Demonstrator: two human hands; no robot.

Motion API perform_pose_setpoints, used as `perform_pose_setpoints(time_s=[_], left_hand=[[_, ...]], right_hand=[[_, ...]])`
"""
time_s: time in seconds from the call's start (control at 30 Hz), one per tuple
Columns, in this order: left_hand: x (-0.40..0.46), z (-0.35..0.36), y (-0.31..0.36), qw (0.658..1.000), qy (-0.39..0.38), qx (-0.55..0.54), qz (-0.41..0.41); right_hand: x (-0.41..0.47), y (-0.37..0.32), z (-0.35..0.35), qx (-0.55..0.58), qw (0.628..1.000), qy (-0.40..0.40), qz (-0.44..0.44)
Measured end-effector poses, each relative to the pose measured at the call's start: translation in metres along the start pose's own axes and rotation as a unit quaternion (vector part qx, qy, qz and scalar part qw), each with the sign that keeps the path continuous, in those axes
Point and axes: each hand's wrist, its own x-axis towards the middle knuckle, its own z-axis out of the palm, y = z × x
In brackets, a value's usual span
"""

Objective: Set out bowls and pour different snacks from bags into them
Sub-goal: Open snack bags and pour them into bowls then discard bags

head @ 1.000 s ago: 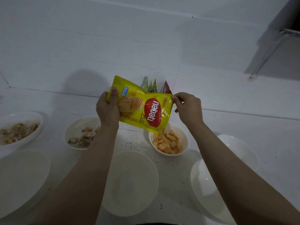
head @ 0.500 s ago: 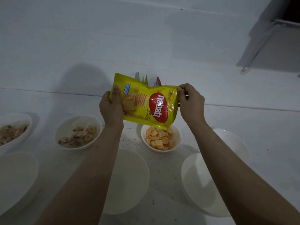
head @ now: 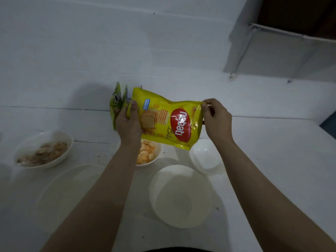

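I hold a yellow snack bag (head: 167,119) with a red oval logo sideways above the table. My left hand (head: 129,122) grips its bottom end, thumb on the front. My right hand (head: 216,117) pinches its top edge. Below the bag sits a small white bowl (head: 156,153) with orange cracker pieces, partly hidden by my left forearm. Right of it stands a small empty white bowl (head: 205,159), and nearer me a large empty white bowl (head: 181,195). At the left a white bowl (head: 43,150) holds brownish snacks.
Green snack bags (head: 116,102) lean against the white wall behind my left hand. Another large empty white bowl (head: 72,193) lies near me at the left, dim and partly under my left arm. A dark opening with a metal frame (head: 291,33) is at the upper right.
The view has swung to the right, so the bowls now sit further left in frame. The bag stays held sideways in both hands; the green bags now show to its left.
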Motion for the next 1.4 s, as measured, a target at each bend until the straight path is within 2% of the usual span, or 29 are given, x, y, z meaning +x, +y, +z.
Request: perform_pose_setpoints(time_s=[0.17,0.27,0.57,1.4], left_hand=[[-0.032,0.034,-0.011,0.998,-0.022,0.036,0.042],[-0.049,0.049,-0.012,0.992,-0.029,0.093,0.078],[-0.072,0.070,-0.011,0.975,-0.040,0.163,0.144],[-0.087,0.079,0.012,0.948,-0.016,0.231,0.219]], right_hand=[[0.008,0.034,-0.042,0.032,0.998,-0.016,0.042],[0.010,0.053,-0.058,0.036,0.997,-0.032,0.065],[0.009,0.099,-0.074,0.071,0.991,-0.082,0.084],[0.009,0.121,-0.075,0.094,0.991,-0.088,0.036]])
